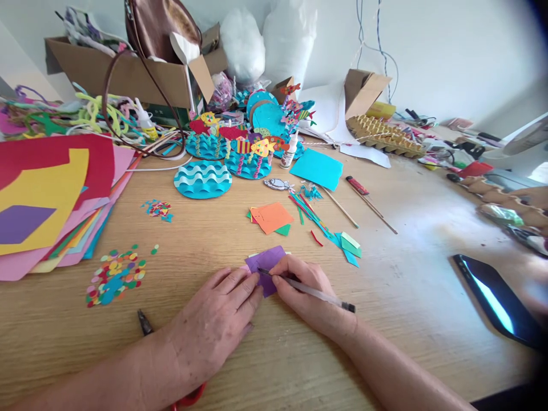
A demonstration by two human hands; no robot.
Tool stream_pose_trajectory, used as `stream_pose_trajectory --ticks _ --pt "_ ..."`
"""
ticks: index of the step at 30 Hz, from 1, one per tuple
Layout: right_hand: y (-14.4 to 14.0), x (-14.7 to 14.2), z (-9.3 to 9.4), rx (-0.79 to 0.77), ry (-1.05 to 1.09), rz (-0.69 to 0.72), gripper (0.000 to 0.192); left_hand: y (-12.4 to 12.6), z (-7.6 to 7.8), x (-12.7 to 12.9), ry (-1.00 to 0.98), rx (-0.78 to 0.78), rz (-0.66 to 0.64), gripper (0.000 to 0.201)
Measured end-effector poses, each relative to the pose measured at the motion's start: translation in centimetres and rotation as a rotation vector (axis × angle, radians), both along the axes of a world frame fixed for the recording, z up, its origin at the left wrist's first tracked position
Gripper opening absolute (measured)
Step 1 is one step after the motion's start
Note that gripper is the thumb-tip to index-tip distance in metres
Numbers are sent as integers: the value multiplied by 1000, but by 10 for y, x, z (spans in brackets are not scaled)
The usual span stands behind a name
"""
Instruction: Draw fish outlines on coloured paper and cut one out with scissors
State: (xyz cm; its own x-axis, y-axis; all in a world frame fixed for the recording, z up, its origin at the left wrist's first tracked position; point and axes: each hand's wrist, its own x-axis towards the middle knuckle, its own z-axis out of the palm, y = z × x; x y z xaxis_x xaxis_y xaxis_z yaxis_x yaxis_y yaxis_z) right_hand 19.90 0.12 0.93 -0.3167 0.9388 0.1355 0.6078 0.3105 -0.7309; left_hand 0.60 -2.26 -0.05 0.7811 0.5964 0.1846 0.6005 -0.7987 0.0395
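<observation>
A small purple paper piece [270,260] lies on the table in front of me, with edges of other paper showing beneath it. My left hand [226,305] rests flat with its fingers stretched out, their tips holding down the paper's left side. In my right hand [310,288] is a slim pen [317,292] with a clear barrel and dark end, its tip on the purple paper. Just beyond sits a stack of small paper squares [272,217], orange on top. Under my left forearm lies a tool with a dark metal tip [144,322] and red handles, its middle hidden.
Paper dots [115,277] and coloured sheets [38,200] lie to the left. Farther back are a wavy blue paper oval [202,180], fish decorations [252,149], a glue bottle [290,150] and a cardboard box [128,85]. A phone [492,297] lies at right.
</observation>
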Motion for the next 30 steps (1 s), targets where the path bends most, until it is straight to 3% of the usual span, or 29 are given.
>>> stream_pose_trajectory --ticks 30 --pt "2 -5 -5 5 23 40 10 -3 -3 -1 -43 45 9 33"
